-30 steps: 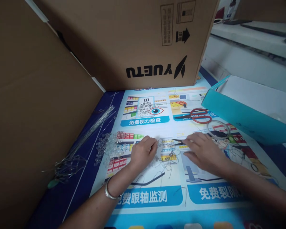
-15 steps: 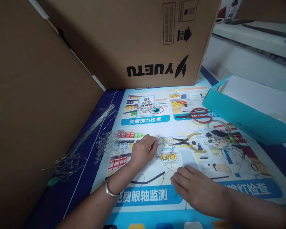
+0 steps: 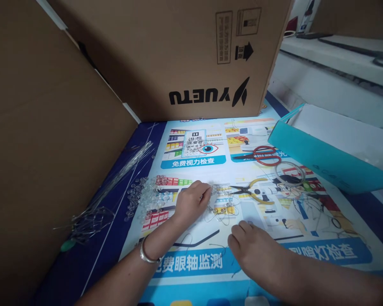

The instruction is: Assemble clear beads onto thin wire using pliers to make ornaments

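Note:
My left hand (image 3: 193,200), with a silver bracelet on the wrist, is closed in a pinch; what its fingertips hold is hidden. Just right of it lie thin looped wires (image 3: 225,209) with small clear beads on them. My right hand (image 3: 254,247) is lower and to the right, its fingers curled in, and I cannot make out what is in them. Fine dark wire ends (image 3: 221,248) show at its left. Yellow-handled pliers (image 3: 250,191) rest beyond the hands, jaws pointing left. A pile of clear beads (image 3: 151,195) spreads to the left of my left hand.
Red-handled scissors (image 3: 263,156) and a wire coil (image 3: 290,173) lie farther back. A teal box (image 3: 325,153) stands at the right. Bundled metal wires (image 3: 118,174) lie at the left, beside cardboard walls (image 3: 178,55) that close off the left and back. A printed sheet (image 3: 198,272) covers the table.
My right hand has turned slightly, with its fingers curled tighter, and the wire ends beside it have shifted. My left hand stays nearly in place. The view has moved a little.

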### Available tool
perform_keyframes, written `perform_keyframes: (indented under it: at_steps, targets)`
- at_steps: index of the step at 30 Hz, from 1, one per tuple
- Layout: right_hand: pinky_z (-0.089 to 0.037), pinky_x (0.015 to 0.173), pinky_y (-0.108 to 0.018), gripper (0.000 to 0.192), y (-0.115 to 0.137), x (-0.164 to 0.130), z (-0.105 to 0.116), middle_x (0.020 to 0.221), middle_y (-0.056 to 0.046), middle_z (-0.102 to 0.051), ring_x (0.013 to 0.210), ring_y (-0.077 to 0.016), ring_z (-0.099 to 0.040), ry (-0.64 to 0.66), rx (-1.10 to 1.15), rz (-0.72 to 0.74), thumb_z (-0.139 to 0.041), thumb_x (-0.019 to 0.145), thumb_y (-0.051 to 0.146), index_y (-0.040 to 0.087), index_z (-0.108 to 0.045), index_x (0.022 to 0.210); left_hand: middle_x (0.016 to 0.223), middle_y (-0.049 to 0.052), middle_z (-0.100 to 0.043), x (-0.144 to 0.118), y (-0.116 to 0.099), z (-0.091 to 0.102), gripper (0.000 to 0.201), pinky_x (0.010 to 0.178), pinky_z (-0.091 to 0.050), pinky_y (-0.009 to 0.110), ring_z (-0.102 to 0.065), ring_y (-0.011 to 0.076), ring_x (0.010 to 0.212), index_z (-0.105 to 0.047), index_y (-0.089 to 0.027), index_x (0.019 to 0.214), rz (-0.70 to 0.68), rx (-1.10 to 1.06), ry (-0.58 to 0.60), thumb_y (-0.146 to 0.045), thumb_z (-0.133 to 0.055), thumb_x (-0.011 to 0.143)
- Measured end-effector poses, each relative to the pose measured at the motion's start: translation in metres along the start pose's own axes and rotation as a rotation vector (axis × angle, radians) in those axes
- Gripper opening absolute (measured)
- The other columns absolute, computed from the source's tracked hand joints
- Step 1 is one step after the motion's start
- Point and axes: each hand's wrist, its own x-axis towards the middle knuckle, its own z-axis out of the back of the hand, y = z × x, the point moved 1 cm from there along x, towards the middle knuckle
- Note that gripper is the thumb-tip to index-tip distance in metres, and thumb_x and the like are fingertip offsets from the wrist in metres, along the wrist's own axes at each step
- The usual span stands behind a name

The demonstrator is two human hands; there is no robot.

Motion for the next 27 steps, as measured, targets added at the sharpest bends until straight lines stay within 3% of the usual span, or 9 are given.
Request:
perform_keyframes:
  at_steps: [6,10,16,23,27]
  targets:
    - [-0.028,0.044,-0.027,0.006,0.011,0.019,0.002,0.066,-0.012,-0.054,0.057,-0.0187,-0.047,0.16,-0.078,-0.013,-0.056,0.068,0.007,0.011,-0.057,0.073,0.083,0.002,-0.061,0.001,0.0,0.001,0.019,0.07,-0.044,0.023,-0.057,0.0127,0.075,-0.061,-0.021,0.088,-0.018,-0.027,0.004,-0.028,-0.044,0.089]
    - [-0.029,0.046,-0.027,0.01,0.006,0.026,0.004,0.064,-0.01,-0.052,0.06,-0.0197,-0.048,0.259,-0.087,0.128,-0.057,0.063,0.003,0.011,-0.056,0.068,0.083,0.002,-0.061,0.001,0.0,0.002,0.02,0.07,-0.044,0.023,-0.057,0.0131,0.076,-0.061,-0.021,0.089,-0.027,-0.044,0.027,-0.029,-0.043,0.089]
    - [-0.03,0.05,-0.027,0.012,-0.013,0.018,-0.001,0.07,-0.01,-0.054,0.066,-0.0194,-0.049,0.187,0.006,0.181,-0.056,0.062,0.003,0.011,-0.055,0.072,0.083,0.002,-0.06,0.0,0.002,0.002,0.019,0.07,-0.044,0.023,-0.056,0.0131,0.076,-0.06,-0.021,0.089,-0.04,-0.058,0.034,-0.027,-0.043,0.089]
    - [-0.032,0.055,-0.027,0.009,-0.034,-0.001,0.007,0.077,-0.008,-0.058,0.068,-0.0173,-0.051,0.13,0.127,-0.106,-0.047,0.079,0.015,0.014,-0.056,0.082,0.085,0.002,-0.06,0.001,0.001,0.004,0.02,0.07,-0.044,0.024,-0.056,0.0135,0.077,-0.06,-0.021,0.09,-0.043,-0.076,0.061,-0.028,-0.041,0.09]
    - [-0.032,0.055,-0.028,0.006,-0.031,-0.005,0.007,0.076,-0.009,-0.056,0.072,-0.0198,-0.052,0.109,0.058,-0.044,-0.052,0.078,0.017,0.013,-0.056,0.081,0.085,0.002,-0.06,0.002,0.0,0.003,0.02,0.071,-0.044,0.024,-0.056,0.0134,0.077,-0.06,-0.022,0.091,-0.037,-0.075,0.074,-0.028,-0.041,0.09]
